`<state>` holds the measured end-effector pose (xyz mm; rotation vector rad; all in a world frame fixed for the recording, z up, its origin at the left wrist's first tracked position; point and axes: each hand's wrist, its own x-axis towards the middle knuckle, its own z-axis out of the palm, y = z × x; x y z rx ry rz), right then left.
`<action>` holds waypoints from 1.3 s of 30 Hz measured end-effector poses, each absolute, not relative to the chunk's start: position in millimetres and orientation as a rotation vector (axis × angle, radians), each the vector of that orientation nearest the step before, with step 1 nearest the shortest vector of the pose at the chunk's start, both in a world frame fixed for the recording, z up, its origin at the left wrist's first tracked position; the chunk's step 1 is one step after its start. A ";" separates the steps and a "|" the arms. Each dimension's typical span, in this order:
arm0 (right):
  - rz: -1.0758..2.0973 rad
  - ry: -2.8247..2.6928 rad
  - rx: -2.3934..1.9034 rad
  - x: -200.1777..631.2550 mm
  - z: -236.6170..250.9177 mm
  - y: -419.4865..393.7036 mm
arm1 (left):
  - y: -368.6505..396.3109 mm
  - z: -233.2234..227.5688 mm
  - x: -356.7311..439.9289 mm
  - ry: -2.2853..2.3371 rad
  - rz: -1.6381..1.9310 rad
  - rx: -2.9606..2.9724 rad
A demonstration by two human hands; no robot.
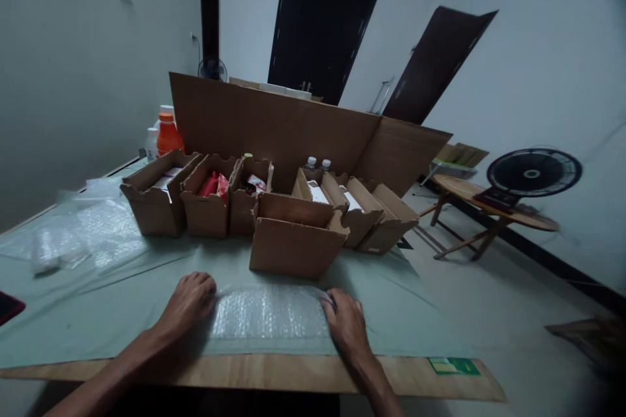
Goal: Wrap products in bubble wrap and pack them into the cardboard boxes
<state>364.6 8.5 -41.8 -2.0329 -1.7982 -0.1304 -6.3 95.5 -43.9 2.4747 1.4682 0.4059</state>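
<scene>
A sheet of clear bubble wrap (271,314) lies flat near the table's front edge, between my two hands. At its left end, my left hand (194,296) is closed, with curled fingers on the wrap's edge. My right hand (348,320) pinches the upper right corner, which lifts slightly off the cloth. Just beyond the wrap stands a cardboard box (297,244), open at the top; its inside is mostly hidden. More bubble wrap (105,228) is heaped on the left side of the table.
Several open cardboard bins (205,212) stand in a row behind, some holding red packets (214,185) and white boxes. A tall cardboard panel (274,124) rises behind them. Bottles (169,135) stand back left. A dark object (10,307) lies far left. A fan (533,173) sits right.
</scene>
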 end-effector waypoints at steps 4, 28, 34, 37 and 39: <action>-0.126 -1.801 -1.919 350.6 -20.2 -3.4 | 73.3 -58.2 -31.2 1.374 0.579 2.156; 0.180 -2.465 -1.240 248.1 -9.0 -5.7 | -15.2 -26.4 -70.5 1.007 0.756 0.908; 0.480 -2.211 -1.076 180.2 -54.9 -39.7 | -10.3 -34.0 -52.7 1.339 0.920 1.471; 0.475 -1.847 -1.282 159.0 -63.7 -25.4 | -1.2 -36.0 -49.7 1.503 1.032 1.726; 0.484 -1.714 -1.402 159.0 -64.0 -15.9 | 6.9 -39.6 -48.2 1.565 0.970 1.769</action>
